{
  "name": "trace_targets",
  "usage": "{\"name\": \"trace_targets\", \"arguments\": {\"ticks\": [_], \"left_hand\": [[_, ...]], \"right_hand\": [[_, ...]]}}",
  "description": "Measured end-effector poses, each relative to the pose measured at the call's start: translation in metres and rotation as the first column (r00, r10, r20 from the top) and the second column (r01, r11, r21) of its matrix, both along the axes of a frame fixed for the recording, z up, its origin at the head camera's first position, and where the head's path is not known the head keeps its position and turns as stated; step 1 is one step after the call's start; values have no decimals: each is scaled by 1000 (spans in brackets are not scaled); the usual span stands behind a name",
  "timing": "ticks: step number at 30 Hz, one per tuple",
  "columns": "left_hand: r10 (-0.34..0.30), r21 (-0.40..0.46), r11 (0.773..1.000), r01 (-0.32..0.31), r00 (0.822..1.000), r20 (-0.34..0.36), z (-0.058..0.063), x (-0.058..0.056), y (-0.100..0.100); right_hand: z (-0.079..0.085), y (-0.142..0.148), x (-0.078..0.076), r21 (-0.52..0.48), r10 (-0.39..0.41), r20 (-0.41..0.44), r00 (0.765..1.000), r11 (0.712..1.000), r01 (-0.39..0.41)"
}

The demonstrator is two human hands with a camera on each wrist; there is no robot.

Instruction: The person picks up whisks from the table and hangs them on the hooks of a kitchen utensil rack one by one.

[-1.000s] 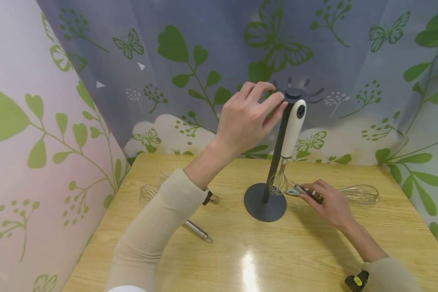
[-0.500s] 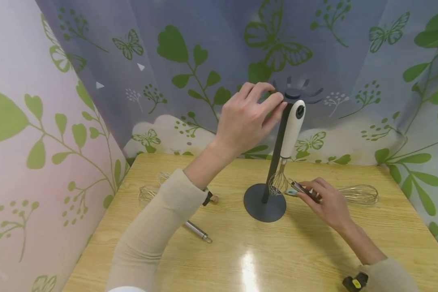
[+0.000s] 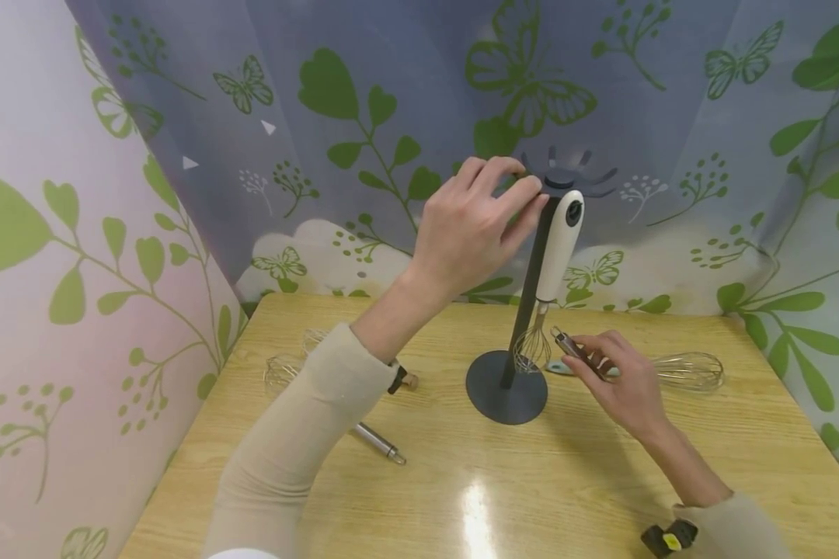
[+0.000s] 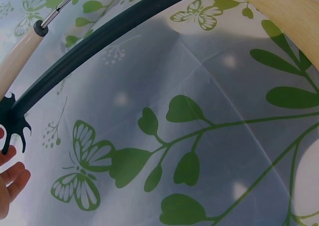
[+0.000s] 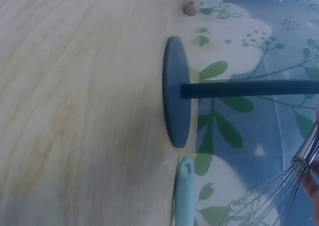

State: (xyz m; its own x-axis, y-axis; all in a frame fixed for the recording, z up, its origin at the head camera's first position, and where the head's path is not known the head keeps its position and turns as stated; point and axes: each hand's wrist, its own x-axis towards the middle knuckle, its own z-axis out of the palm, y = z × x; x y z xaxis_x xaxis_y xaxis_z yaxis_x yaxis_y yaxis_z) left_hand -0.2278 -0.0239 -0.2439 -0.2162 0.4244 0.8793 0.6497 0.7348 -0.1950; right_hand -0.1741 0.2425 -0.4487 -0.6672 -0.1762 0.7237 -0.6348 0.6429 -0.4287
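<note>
Since the earlier frame, the right hand (image 3: 625,388) has risen slightly, fingers gripping a whisk (image 3: 569,345) above the worktop (image 3: 566,497), toward its far right corner. Left hand (image 3: 467,225) pinches the stand (image 3: 530,287) at its top.

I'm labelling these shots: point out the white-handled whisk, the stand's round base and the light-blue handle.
White-handled whisk (image 3: 560,252): head view, on its handle.
Round base (image 3: 506,405): head view, on its bare top.
Light-blue handle (image 5: 185,198): right wrist view, on its visible middle.
</note>
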Motion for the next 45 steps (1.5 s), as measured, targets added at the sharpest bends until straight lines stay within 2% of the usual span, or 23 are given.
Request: {"name": "trace_targets", "arguments": {"ticks": [8, 19, 33, 45], "left_hand": [[-6, 0, 1000, 6, 1000, 7, -1, 0, 0], [-2, 3, 1000, 2, 1000, -4, -1, -1, 0], [2, 10, 1000, -2, 1000, 10, -1, 1, -1], [4, 4, 1000, -4, 1000, 10, 0, 0, 0]], "right_hand": [[10, -6, -3, -101, -5, -6, 1000, 995, 4], [22, -15, -6, -192, 13, -34, 999, 981, -19], [36, -28, -12, -341, 45, -106, 993, 937, -79], [52, -36, -11, -386, 53, -148, 988, 916, -107]]}}
